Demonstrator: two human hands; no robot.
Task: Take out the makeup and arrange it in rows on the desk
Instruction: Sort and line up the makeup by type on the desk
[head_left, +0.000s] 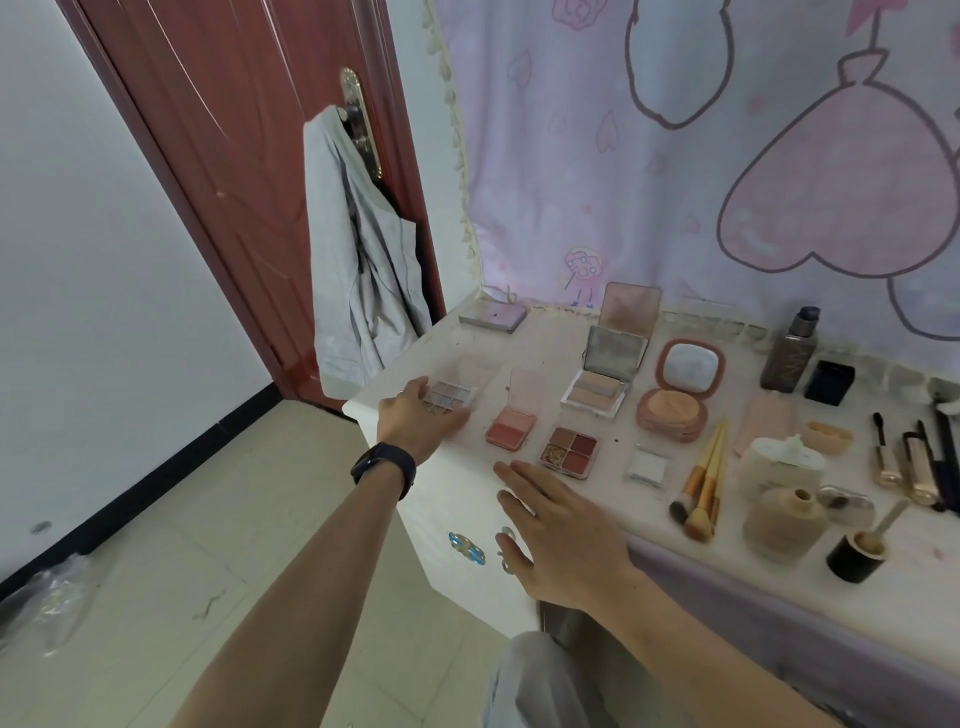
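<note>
Our left hand (415, 418) grips the clear palette (451, 397) at its two o'clock; our right hand (558, 527), farther off, hovers flat-fingered.

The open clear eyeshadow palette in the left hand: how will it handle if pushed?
Probably light and stiff: the eyeshadow palette is a thin flat plastic case, likely to slide, not roll. Its raised clear lid may flop. The left hand holds it near the desk corner, so a push could drop it.
</note>
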